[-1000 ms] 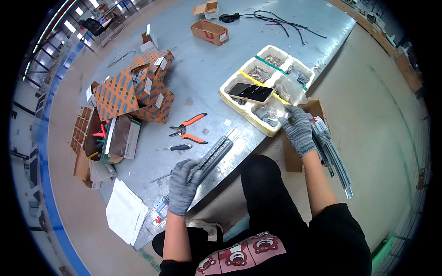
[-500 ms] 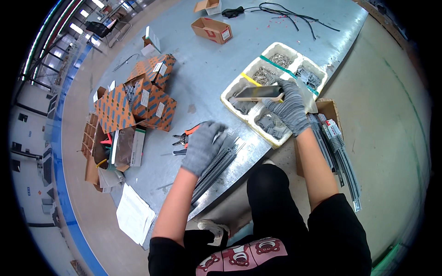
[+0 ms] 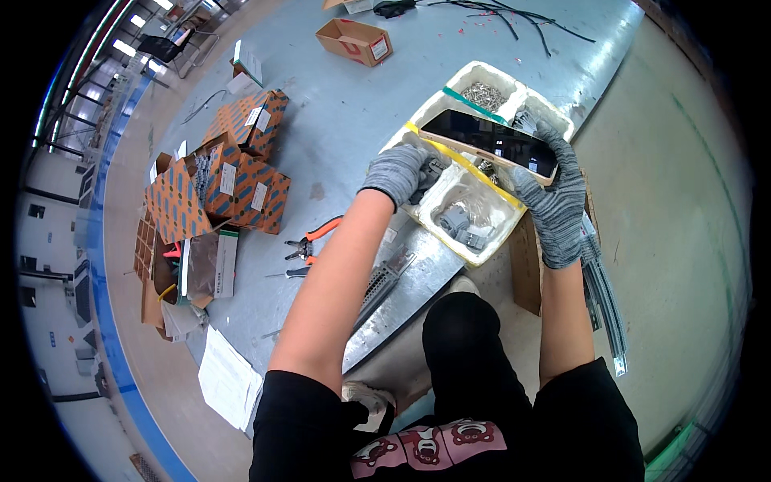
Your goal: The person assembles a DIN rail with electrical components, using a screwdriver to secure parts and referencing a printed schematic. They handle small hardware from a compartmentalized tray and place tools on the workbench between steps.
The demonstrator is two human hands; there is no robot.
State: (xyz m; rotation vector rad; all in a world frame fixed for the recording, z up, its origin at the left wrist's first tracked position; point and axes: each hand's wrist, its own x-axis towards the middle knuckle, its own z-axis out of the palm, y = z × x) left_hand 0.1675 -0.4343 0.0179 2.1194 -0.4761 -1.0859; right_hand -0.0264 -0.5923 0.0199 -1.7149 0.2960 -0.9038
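My right hand (image 3: 556,201), in a grey knit glove, grips a smartphone (image 3: 486,143) by its right end. The phone lies slantwise above the white foam box (image 3: 554,107), hiding part of its compartments. My gloved left hand (image 3: 395,173) reaches into the box's left compartment, its fingers closed around a grey plastic part (image 3: 431,170); the fingertips are partly hidden. In the nearest compartment lie grey plastic pieces (image 3: 462,223) in clear film. Small metal pieces (image 3: 483,96) fill a far compartment. Yellow and green straps cross the box.
Orange-handled wire strippers (image 3: 303,247) and slotted grey strips (image 3: 377,291) lie near my left forearm. Patterned orange cartons (image 3: 229,181) and papers (image 3: 229,377) are at the left. An open brown box (image 3: 356,42) and black cables (image 3: 514,18) sit farther back. Metal rails (image 3: 604,297) stand by the table's right edge.
My left hand has moved from above the slotted strips up into the box's left compartment. My right hand has shifted right with the phone, which is now tilted with its screen showing.
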